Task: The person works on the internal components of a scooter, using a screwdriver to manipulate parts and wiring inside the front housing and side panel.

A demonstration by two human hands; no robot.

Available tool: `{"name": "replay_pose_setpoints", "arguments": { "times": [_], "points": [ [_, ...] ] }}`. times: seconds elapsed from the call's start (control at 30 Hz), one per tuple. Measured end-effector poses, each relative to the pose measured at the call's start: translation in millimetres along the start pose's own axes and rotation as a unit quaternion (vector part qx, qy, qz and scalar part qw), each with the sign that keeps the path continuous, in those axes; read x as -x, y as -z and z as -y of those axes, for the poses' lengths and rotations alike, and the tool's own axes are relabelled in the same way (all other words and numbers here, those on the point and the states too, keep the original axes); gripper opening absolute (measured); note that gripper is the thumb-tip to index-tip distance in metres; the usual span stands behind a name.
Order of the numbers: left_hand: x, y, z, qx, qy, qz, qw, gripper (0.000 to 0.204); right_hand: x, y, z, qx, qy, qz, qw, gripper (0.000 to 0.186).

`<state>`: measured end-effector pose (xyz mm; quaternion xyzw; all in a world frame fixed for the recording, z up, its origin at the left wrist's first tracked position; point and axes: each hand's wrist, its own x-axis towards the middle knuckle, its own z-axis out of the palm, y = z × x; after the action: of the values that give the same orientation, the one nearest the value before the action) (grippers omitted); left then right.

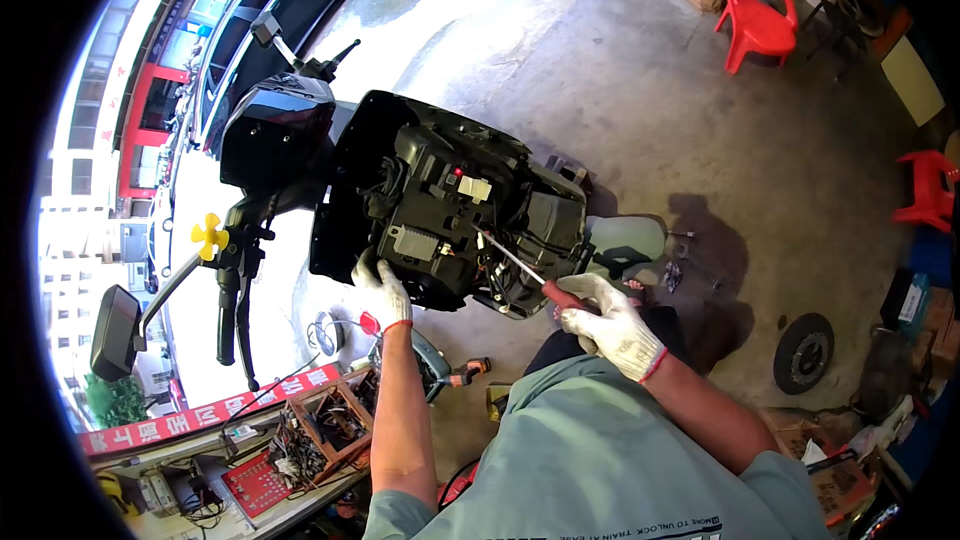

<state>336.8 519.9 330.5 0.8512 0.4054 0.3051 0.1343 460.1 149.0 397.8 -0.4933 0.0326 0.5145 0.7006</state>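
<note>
A black electric scooter [360, 125] stands in front of me with its inner parts exposed. My right hand [615, 328], in a white knit glove, is closed around the red handle of a screwdriver [556, 292]. Its long metal shaft points up and left into the opened body, with the tip near a black inner cover and loose wires. My left hand [382, 292], gloved too, grips the lower edge of the black panel, its fingertips partly hidden. Just above that hand sits a finned grey metal box [418, 242]. A small red light [458, 172] glows beside a whitish connector [475, 188].
The handlebar carries a mirror [118, 325] and a yellow pinwheel [210, 236]. Below lies an orange-and-black power tool [468, 372] beside a cluttered workbench [330, 480]. Loose tools [690, 265] and a wheel [804, 353] are on the floor at right. A red plastic chair [757, 15] stands farther back.
</note>
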Motion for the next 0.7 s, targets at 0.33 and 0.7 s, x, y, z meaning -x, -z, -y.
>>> {"name": "replay_pose_setpoints", "arguments": {
  "times": [0.33, 0.7],
  "points": [
    [10.1, 11.1, -0.1, -0.024, -0.001, -0.032, 0.999, 0.03, 9.7, -9.0, -19.1, 0.14, 0.179, 0.037, 0.973, 0.048],
    [95.6, 19.3, -53.6, 0.651, 0.378, 0.099, 0.651, 0.032, -13.5, -47.7, -51.0, 0.279, 0.213, 0.1, 0.931, 0.051]
  ]
}}
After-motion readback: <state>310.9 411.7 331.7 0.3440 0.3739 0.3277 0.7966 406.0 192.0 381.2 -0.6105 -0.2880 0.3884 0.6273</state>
